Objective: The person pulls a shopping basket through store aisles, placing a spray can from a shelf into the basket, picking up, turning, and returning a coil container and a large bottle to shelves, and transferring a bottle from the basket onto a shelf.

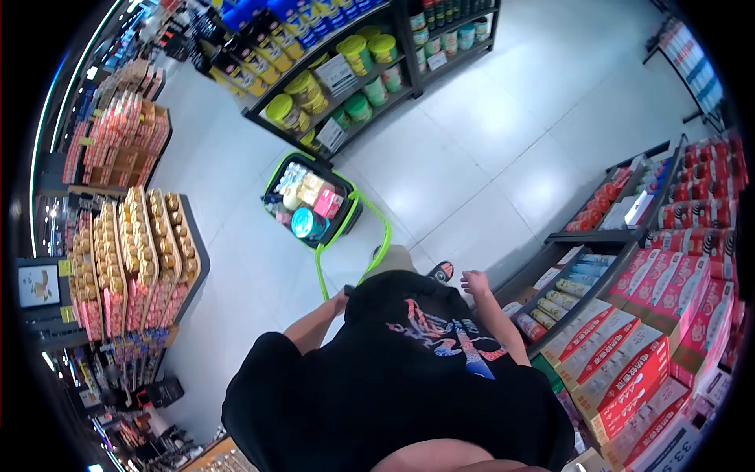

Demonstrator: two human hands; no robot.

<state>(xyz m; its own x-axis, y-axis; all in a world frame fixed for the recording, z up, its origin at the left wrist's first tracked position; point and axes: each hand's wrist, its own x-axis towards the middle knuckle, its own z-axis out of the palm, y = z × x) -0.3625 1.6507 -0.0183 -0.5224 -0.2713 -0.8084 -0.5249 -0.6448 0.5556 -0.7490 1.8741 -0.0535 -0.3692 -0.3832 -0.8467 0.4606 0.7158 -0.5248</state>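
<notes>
A black shopping basket [346,224] with a bright green rim stands tilted on the floor ahead of me, to the left. Its long green handle [386,236] reaches back to my waist, where my left hand [340,301] is closed on it; the fingers are partly hidden. Inside the basket lie a teal round tub [307,224], a pink box [328,204], a cream-coloured pack [311,191] and bottles with pale tops. My right hand [475,283] hangs at my right side, fingers loosely curled with nothing in them, near a low shelf.
Ahead, a dark shelf [255,118] carries yellow and green tubs and spray cans. Tiered displays [197,236] of gold-wrapped goods stand at left. Along the right are a low rack of cans [561,301], stacked red-and-white cartons [621,377] and pink boxes [661,283]. Pale tiled floor [464,181] runs between them.
</notes>
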